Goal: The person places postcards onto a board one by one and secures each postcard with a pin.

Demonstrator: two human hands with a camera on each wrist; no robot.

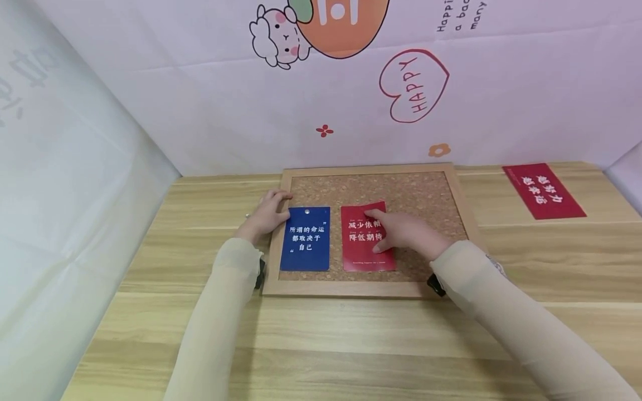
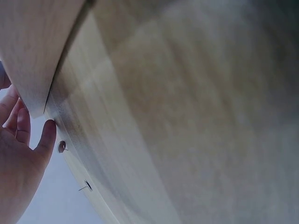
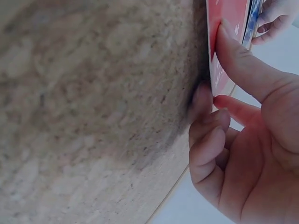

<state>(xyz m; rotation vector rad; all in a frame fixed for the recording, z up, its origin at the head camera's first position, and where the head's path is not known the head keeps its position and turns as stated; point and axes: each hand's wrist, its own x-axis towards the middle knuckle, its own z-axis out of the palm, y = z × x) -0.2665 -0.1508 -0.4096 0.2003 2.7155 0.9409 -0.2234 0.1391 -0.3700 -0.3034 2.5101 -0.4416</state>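
A framed corkboard (image 1: 418, 192) lies on the table with two cards on it. The blue card (image 1: 305, 248), with white characters, has a round tack head (image 1: 307, 211) at its top. My right hand (image 1: 401, 230) pinches a red card (image 1: 358, 250) beside it; in the right wrist view, the thumb is on the printed face and fingertips are at its edge and underside. My left hand (image 1: 266, 214) rests at the frame's left side, its fingers reaching toward the blue card. The left wrist view shows its thumb near two thumbtacks (image 2: 62, 147).
Another red card (image 1: 544, 191) lies on the wooden table (image 1: 351, 345) to the right of the corkboard. A white printed cloth (image 1: 225, 111) hangs behind the table, and more white cloth (image 1: 60, 195) stands along the left side.
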